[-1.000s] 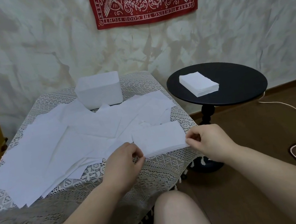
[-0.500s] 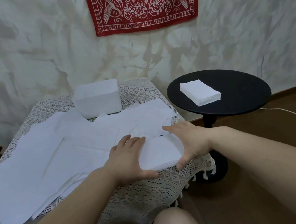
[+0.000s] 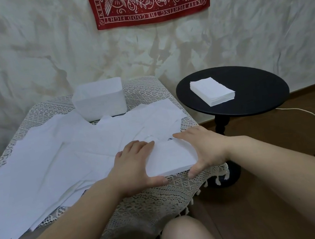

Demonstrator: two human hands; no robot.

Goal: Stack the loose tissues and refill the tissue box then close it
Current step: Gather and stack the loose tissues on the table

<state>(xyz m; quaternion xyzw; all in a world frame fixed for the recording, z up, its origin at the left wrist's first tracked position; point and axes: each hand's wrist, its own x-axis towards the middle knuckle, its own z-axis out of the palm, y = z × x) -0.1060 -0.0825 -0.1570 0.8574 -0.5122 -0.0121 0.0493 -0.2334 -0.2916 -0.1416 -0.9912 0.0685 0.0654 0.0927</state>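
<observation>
A bare knee [image 3: 183, 237] sits closest, and just past it the left hand [image 3: 133, 166] and right hand [image 3: 204, 149] cup a small stack of tissues [image 3: 170, 158] from both sides at the near edge of the lace-covered table [image 3: 145, 206], fingers straight, thumbs along its front. Behind them loose tissues [image 3: 56, 166] cover the cloth. Farther back stands the open white tissue box [image 3: 100, 101], with a second neat stack [image 3: 212, 91] on the black round table [image 3: 255, 93] to the right

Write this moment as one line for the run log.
left hand: squares small stack | right hand: same, opposite side | tissue box: open | loose tissues: spread on table
</observation>
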